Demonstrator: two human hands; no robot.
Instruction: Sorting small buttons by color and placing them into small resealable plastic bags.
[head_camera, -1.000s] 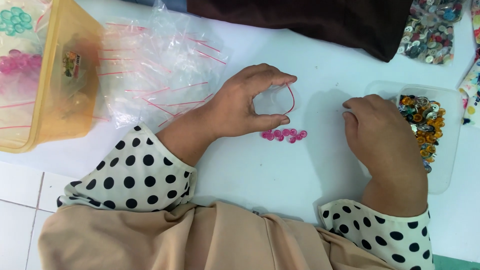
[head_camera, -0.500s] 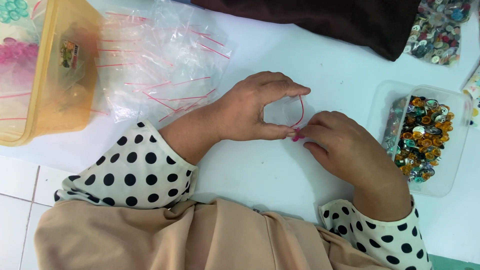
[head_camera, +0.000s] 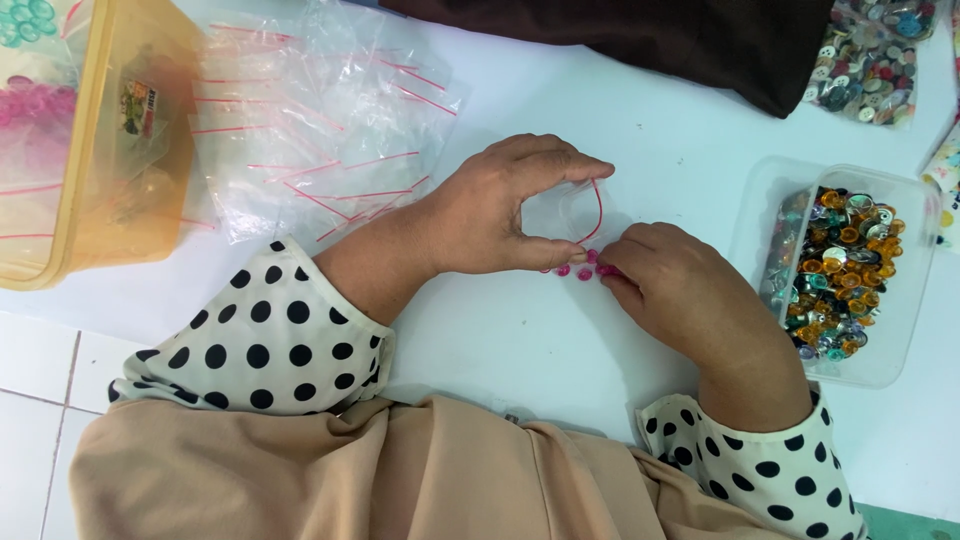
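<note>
On the white table (head_camera: 480, 340), near its middle, the left hand (head_camera: 500, 215) holds a small clear zip bag (head_camera: 570, 215) with a red seal line. Thumb and forefinger curve into a ring, and this grip pinches the bag's two lips and spreads its mouth wide, so the opening faces the other hand. The right hand (head_camera: 680, 290) lies just beside it, fingertips drawn together over a little row of pink buttons (head_camera: 580, 269) that rest on the table right at the bag's mouth. Its grip is nearly closed, touching the buttons, though the fingers hide whether any button is truly pinched between them. The buttons sit this close to the mouth so that only a short slide or lift separates them from the bag.

To the right, within easy reach of the right hand, stands a clear plastic tub (head_camera: 890, 365) full of mixed buttons in orange, green and silver. A loose heap of more buttons (head_camera: 865, 60) lies at the far right corner, partly beside a dark brown cloth (head_camera: 660, 40). On the left, a spread of empty zip bags (head_camera: 320, 130) with red seals lies fanned out near the left forearm, handy for picking the next one. Beyond them a yellow plastic box (head_camera: 150, 200) holds filled bags, pink contents showing through its wall. Both sleeves (head_camera: 260, 340) are white with black dots.
</note>
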